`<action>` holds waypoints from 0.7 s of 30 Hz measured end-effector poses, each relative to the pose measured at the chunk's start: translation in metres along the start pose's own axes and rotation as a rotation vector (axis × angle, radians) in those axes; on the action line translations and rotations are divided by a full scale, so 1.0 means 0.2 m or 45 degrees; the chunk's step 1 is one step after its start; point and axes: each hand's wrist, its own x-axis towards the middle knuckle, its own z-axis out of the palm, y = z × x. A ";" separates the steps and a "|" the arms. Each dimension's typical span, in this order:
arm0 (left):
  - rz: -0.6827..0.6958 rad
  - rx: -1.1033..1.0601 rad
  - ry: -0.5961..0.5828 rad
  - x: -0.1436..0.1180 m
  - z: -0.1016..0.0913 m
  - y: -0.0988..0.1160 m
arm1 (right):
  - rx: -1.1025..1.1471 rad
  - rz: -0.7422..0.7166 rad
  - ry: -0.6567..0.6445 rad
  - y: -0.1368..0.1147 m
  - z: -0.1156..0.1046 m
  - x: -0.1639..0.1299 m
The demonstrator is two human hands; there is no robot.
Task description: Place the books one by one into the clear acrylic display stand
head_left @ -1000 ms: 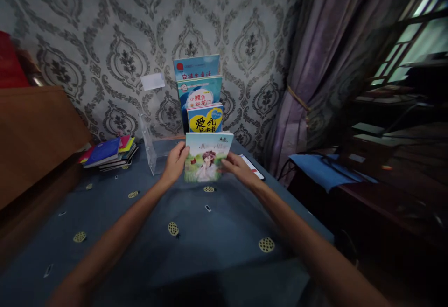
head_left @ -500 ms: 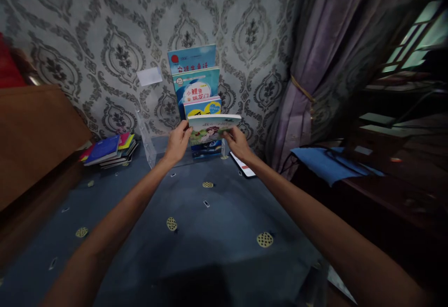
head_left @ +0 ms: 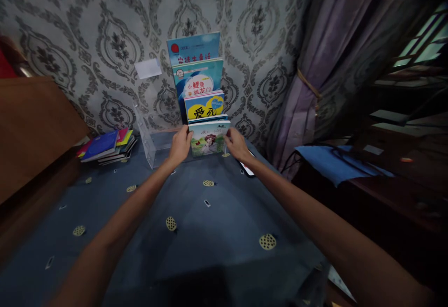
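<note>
Patterned grey wallpaper (head_left: pixel 105 41) backs a surface (head_left: pixel 217 232) under a dark blue cloth with pale dotted motifs; purple curtain (head_left: pixel 315 64) to the right, dim light throughout. Against the wall stands a clear tiered book stand (head_left: pixel 149 143), its steps rising toward the wall. Contents, back to front: a blue-covered book (head_left: pixel 193 47) highest, a teal book with a round white title patch (head_left: pixel 198 79) below it, a yellow-heart book (head_left: pixel 204 105) lower again. Lowest and frontmost, the green-covered book with a girl on it (head_left: pixel 209 139), upright, cover facing out, its bottom edge at or just in the front tier; exact seating cannot be told. Left hand (head_left: pixel 180 144) grips that book's left edge, right hand (head_left: pixel 237 143) its right edge, both closed on it with thumbs on the cover. Left part of the stand appears to hold nothing. Just behind the right wrist, a phone (head_left: pixel 248 169) lies flat on the cloth. Well to the left, a loose stack of books (head_left: pixel 107 146) lies flat. Risks, as judged: if the book's foot misses the slot it may slide forward and fall flat; a push against the light stand could shift it or tip the books behind; the right forearm, drawn back low, could knock the phone.
</note>
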 end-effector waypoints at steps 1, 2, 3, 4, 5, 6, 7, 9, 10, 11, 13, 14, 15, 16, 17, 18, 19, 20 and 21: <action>-0.016 0.016 0.012 0.00 0.01 -0.01 | -0.016 0.007 0.008 0.00 0.01 0.00; -0.032 0.034 0.023 0.00 0.02 -0.01 | -0.031 0.014 0.018 0.01 0.02 -0.01; -0.047 0.055 0.030 0.00 0.02 -0.01 | -0.044 0.021 0.029 0.01 0.03 -0.01; -0.060 0.080 0.034 0.00 0.03 -0.02 | -0.057 0.029 0.042 0.01 0.04 -0.01; -0.072 0.109 0.033 0.00 0.03 -0.02 | -0.071 0.037 0.056 0.01 0.04 -0.01; -0.083 0.141 0.028 0.00 0.04 -0.02 | -0.087 0.043 0.071 0.01 0.05 -0.01; -0.092 0.175 0.020 0.00 0.04 -0.02 | -0.103 0.049 0.084 0.01 0.06 -0.01; -0.111 0.240 -0.001 0.00 0.05 -0.02 | -0.135 0.056 0.102 0.02 0.07 -0.01; -0.122 0.269 -0.013 0.00 0.06 -0.01 | -0.149 0.059 0.107 0.02 0.07 0.00; -0.134 0.296 -0.025 0.00 0.06 -0.01 | -0.160 0.061 0.110 0.02 0.08 0.00; -0.165 0.345 -0.052 0.00 0.07 -0.01 | -0.176 0.065 0.118 0.03 0.08 0.01; -0.182 0.367 -0.065 0.01 0.07 -0.01 | -0.180 0.066 0.123 0.04 0.09 0.02; -0.200 0.387 -0.078 0.01 0.08 0.00 | -0.184 0.066 0.128 0.04 0.09 0.03; -0.218 0.404 -0.090 0.01 0.08 0.00 | -0.186 0.066 0.132 0.04 0.09 0.03; -0.237 0.420 -0.098 0.02 0.08 0.00 | -0.187 0.066 0.136 0.04 0.10 0.04; -0.255 0.432 -0.104 0.02 0.09 0.01 | -0.188 0.065 0.138 0.04 0.10 0.04; -0.273 0.442 -0.106 0.03 0.09 0.01 | -0.189 0.064 0.138 0.04 0.10 0.04; -0.291 0.448 -0.106 0.03 0.09 0.02 | -0.190 0.063 0.139 0.04 0.09 0.04; -0.308 0.450 -0.105 0.04 0.10 0.02 | -0.191 0.063 0.139 0.03 0.09 0.04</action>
